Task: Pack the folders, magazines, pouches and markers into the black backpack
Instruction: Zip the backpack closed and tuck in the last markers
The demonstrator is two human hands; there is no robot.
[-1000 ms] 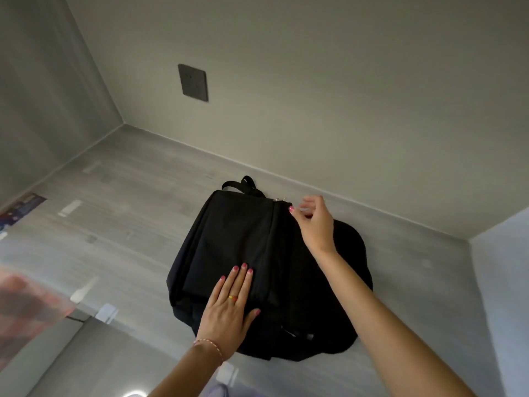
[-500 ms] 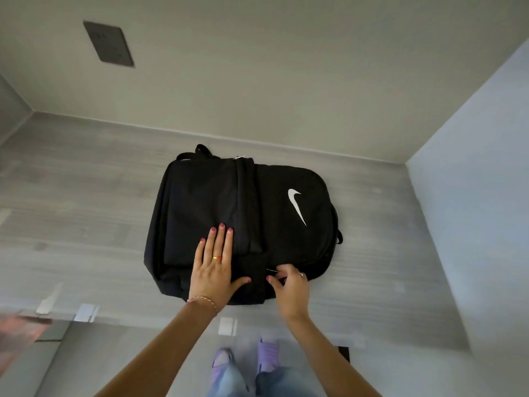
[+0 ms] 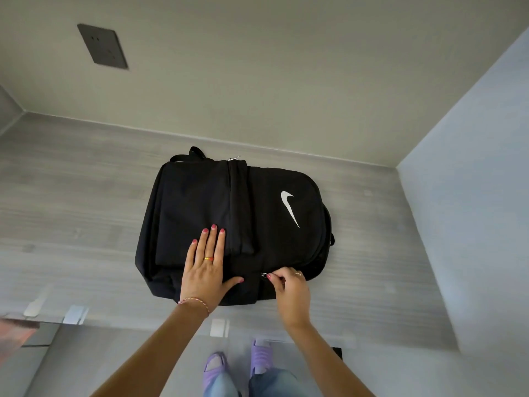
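Backpack lying flat on a grey desk in a wall corner

The backpack (image 3: 237, 224) is sitting mid-frame on the wood-grain desk (image 3: 71, 202), a dark wall plate (image 3: 102, 46) at upper left. The left hand (image 3: 206, 270) is pressing flat and spread on it; the right hand (image 3: 289, 287) is pinching a zipper pull (image 3: 264, 275) at its near edge.

Backpack (image 3: 229, 224) lies flat on the table (image 3: 71, 210) at centre frame, its carry loop (image 3: 194, 153) at the upper edge toward the back wall (image 3: 286, 81). Left hand (image 3: 204, 270) rests flat on the backpack's lower-left part; right hand (image 3: 289, 290) sits at its lower edge, just right of the left hand, fingertips pinched on a zipper pull (image 3: 264, 274). Wall plate (image 3: 103, 47) is upper left on the back wall; the person's feet (image 3: 237, 365) show at bottom centre, below the table edge.
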